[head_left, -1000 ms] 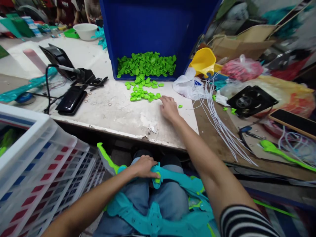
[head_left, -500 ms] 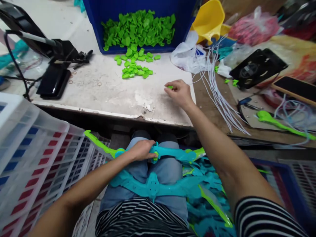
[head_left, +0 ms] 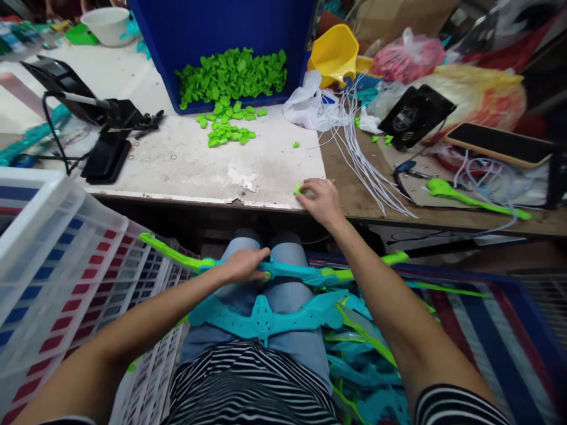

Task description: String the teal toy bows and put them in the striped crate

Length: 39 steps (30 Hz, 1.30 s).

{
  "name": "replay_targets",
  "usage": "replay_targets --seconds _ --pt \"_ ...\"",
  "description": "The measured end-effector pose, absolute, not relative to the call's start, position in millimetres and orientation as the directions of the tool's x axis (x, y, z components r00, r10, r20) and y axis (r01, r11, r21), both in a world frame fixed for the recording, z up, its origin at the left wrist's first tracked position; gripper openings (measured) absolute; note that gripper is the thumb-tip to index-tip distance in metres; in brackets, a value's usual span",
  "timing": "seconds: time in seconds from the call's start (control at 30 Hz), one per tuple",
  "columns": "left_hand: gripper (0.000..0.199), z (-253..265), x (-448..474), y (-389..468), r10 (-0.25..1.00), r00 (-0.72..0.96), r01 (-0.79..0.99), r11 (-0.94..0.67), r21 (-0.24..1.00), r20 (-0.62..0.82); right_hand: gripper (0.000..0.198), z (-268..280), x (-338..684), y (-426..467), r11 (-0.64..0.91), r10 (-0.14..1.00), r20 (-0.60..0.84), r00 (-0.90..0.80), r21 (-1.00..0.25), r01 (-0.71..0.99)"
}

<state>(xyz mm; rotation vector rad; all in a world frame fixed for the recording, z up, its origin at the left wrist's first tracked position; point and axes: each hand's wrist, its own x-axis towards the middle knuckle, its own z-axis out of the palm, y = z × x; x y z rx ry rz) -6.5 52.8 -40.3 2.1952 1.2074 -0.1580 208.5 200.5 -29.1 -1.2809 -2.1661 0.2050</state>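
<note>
Across my lap, my left hand (head_left: 245, 265) is closed around the middle of a teal plastic bar (head_left: 296, 272) with lime-green arms at both ends. At the front edge of the table, my right hand (head_left: 322, 202) pinches a small green plastic piece (head_left: 299, 188) between thumb and fingers. A similar loose green clip (head_left: 296, 144) lies on the white board just beyond it. Closer to my body, a second teal bar (head_left: 263, 319) rests on my thighs, its middle raised and pierced with holes.
A blue bin (head_left: 230, 29) of green pieces tips toward me, some spilled in front (head_left: 230, 133). White cords (head_left: 361, 153), a phone (head_left: 500, 143) and a green arm (head_left: 478, 200) lie right. A white crate (head_left: 101, 260) stands left; teal parts (head_left: 367, 378) pile up at right.
My right hand has come back toward the table's front edge, still pinching a green piece. A loose green piece now shows near where it was. My view has shifted; the left hand keeps its grip.
</note>
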Motion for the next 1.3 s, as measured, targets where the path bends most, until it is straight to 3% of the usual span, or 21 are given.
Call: replay_targets --seconds 0.1,0.2,0.37,0.47,0.6,0.8,0.93,1.07,1.2,1.3 --pt "0.03 -47 2 38 0.773 0.611 0.784 -0.558 0.272 -0.175 0.014 -32 210 197 0.516 0.838 0.43 -0.335 -0.425 0.744" --pt "0.043 -65 8 27 0.819 0.565 0.82 -0.544 0.177 -0.103 0.013 -33 205 195 0.463 0.864 0.413 -0.288 -0.425 0.777" --pt "0.055 -86 2 9 0.859 0.513 0.821 -0.486 0.299 -0.013 0.014 -29 199 189 0.426 0.88 0.404 -0.251 -0.434 0.794" --pt "0.046 -79 -8 -13 0.909 0.414 0.798 -0.388 0.461 0.049 0.022 -24 201 163 0.46 0.865 0.443 -0.237 -0.51 0.726" --pt "0.042 -66 -11 -57 0.918 0.386 0.767 -0.267 0.584 -0.087 0.026 -20 207 94 0.505 0.857 0.442 -0.265 -0.613 0.607" --pt "0.079 -64 0 -90 0.775 0.549 0.785 -0.35 0.511 -0.312 0.012 -39 220 -10 0.418 0.907 0.347 -0.237 -0.694 0.586" --pt "0.063 -50 -1 -44 0.702 0.532 0.809 -0.256 0.529 -0.474 0.015 -46 219 -53 0.409 0.911 0.298 -0.286 -0.739 0.535" --pt "0.04 -41 -13 11 0.568 0.597 0.728 -0.086 0.68 -0.567 0.02 -54 208 -78 0.57 0.819 0.387 -0.424 -0.636 0.521" --pt "0.053 -52 -18 26 0.477 0.604 0.608 0.244 0.756 -0.639 0.021 -75 196 -81 0.694 0.72 0.44 -0.537 -0.468 0.547" --pt "0.06 -63 -17 21 0.448 0.634 0.535 0.334 0.776 -0.63 0.024 -89 188 -76 0.724 0.69 0.446 -0.57 -0.409 0.556"
